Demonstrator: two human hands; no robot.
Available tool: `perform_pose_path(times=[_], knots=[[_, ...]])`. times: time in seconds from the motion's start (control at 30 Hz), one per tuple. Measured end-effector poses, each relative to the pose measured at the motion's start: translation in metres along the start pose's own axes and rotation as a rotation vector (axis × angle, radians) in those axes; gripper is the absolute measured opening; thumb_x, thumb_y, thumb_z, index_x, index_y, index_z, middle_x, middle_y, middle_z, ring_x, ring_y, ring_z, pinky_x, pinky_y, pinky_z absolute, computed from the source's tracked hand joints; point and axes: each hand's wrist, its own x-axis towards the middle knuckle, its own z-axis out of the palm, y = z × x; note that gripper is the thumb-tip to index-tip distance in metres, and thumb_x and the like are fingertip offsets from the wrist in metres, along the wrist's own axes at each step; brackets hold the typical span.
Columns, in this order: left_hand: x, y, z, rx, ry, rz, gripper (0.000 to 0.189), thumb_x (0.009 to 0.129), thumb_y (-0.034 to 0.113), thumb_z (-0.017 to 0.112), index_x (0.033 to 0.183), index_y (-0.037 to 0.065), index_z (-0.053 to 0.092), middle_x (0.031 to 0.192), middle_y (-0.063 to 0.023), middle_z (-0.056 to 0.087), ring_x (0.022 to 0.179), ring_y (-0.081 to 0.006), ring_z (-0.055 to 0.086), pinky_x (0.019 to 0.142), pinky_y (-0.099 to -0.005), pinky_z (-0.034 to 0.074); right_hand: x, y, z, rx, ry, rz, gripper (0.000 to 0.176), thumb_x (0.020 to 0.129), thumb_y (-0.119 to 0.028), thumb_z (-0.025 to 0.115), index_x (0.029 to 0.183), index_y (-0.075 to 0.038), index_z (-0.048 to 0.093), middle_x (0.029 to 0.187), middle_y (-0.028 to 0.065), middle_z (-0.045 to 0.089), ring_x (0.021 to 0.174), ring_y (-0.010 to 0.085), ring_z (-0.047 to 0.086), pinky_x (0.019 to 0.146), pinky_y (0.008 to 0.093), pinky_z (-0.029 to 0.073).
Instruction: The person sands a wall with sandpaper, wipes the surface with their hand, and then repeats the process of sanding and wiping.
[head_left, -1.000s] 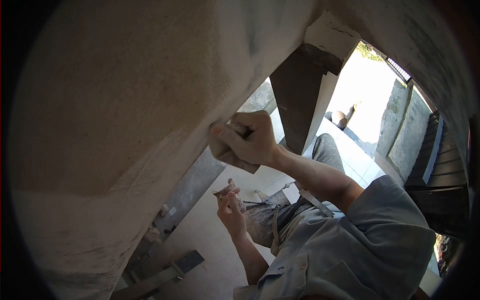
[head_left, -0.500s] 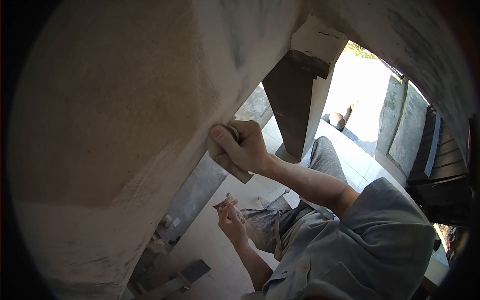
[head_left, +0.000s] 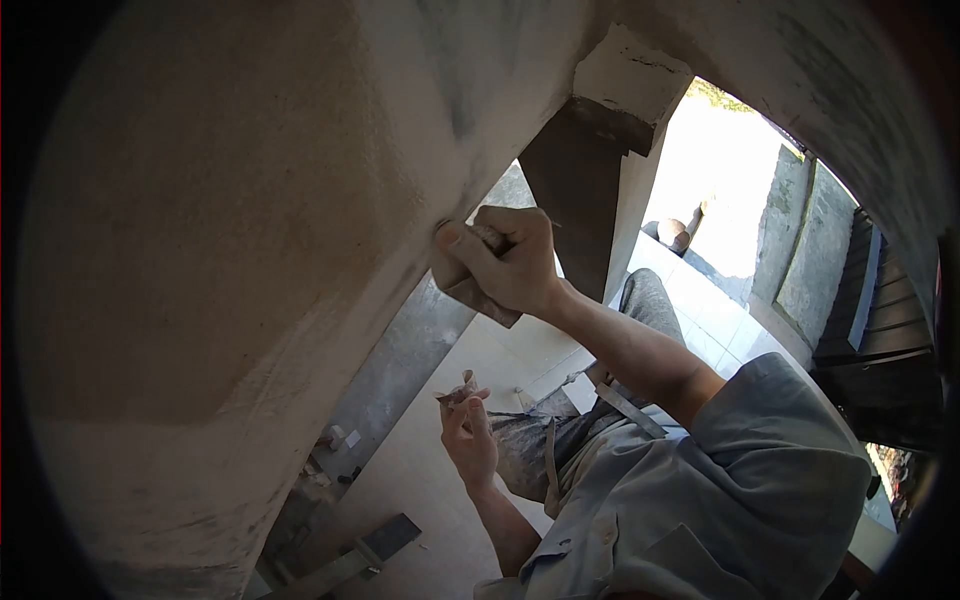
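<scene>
My right hand [head_left: 510,262] is closed around a folded brown sheet of sandpaper [head_left: 478,297], thumb on top. It presses the sheet against the edge of the pale plastered surface [head_left: 330,330]. Lower down, my left hand [head_left: 468,445] pinches a small crumpled piece of sandpaper [head_left: 460,392] between its thumb and fingers, away from the surface. Part of the sheet in my right hand is hidden by the fingers.
A dark tapered panel [head_left: 575,190] hangs beyond my right hand. Below are a light tiled floor [head_left: 420,480], a long bar with a dark end [head_left: 390,538] and small debris [head_left: 340,438]. Bright outdoor ground [head_left: 715,180] shows at the upper right.
My right hand has slid up and to the right along the edge with the sandpaper. My left hand has turned slightly and shifted a little upward, still holding its piece.
</scene>
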Motion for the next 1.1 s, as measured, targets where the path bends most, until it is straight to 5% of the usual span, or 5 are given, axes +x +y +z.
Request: perform_pose_path(times=[0.43,0.57,0.77,0.9,1.1], knots=[[-0.009,-0.009,0.002,-0.014,0.016,-0.007,0.045,0.099,0.038,0.052,0.100,-0.003,0.071,0.108,-0.0147,0.065,0.106,-0.0252,0.058,0.094,-0.0366,0.042,-0.009,-0.007,0.015,0.372,-0.007,0.238,0.039,0.092,-0.029,0.067,0.070,0.003,0.064,0.054,0.0073,0.062,0.044,0.0078,0.059,0.038,0.0230,0.042],[-0.004,-0.005,0.004,0.027,-0.052,-0.004,0.039,0.099,0.031,0.055,0.100,-0.004,0.070,0.112,-0.0161,0.062,0.106,-0.0258,0.059,0.091,-0.0362,0.044,-0.008,0.006,0.013,-0.082,-0.193,-0.279,0.038,0.085,-0.027,0.072,0.063,0.001,0.062,0.050,0.0075,0.055,0.046,0.0090,0.054,0.043,0.0272,0.041],[-0.013,-0.024,0.003,-0.060,0.011,-0.091,0.036,0.099,0.027,0.056,0.100,-0.006,0.069,0.116,-0.0158,0.061,0.106,-0.0254,0.060,0.089,-0.0349,0.046,0.009,-0.011,-0.012,0.432,0.011,0.239,0.047,0.100,-0.030,0.055,0.064,0.000,0.056,0.047,0.0029,0.054,0.034,0.0054,0.045,0.032,0.0194,0.033],[-0.008,-0.008,0.015,-0.021,-0.108,-0.035,0.036,0.099,0.027,0.055,0.101,-0.006,0.069,0.114,-0.0165,0.061,0.105,-0.0242,0.060,0.088,-0.0334,0.046,-0.001,0.006,0.000,-0.120,-0.206,-0.292,0.041,0.089,-0.024,0.071,0.059,0.001,0.058,0.049,0.0022,0.052,0.046,0.0018,0.045,0.041,0.0228,0.035],[-0.014,-0.015,0.007,-0.065,0.001,-0.116,0.033,0.099,0.024,0.055,0.099,-0.005,0.070,0.110,-0.0145,0.061,0.102,-0.0226,0.060,0.085,-0.0327,0.047,0.023,-0.021,-0.017,0.442,0.065,0.239,0.048,0.096,-0.034,0.059,0.064,0.002,0.059,0.047,0.0037,0.054,0.037,0.0067,0.049,0.036,0.0221,0.037]])
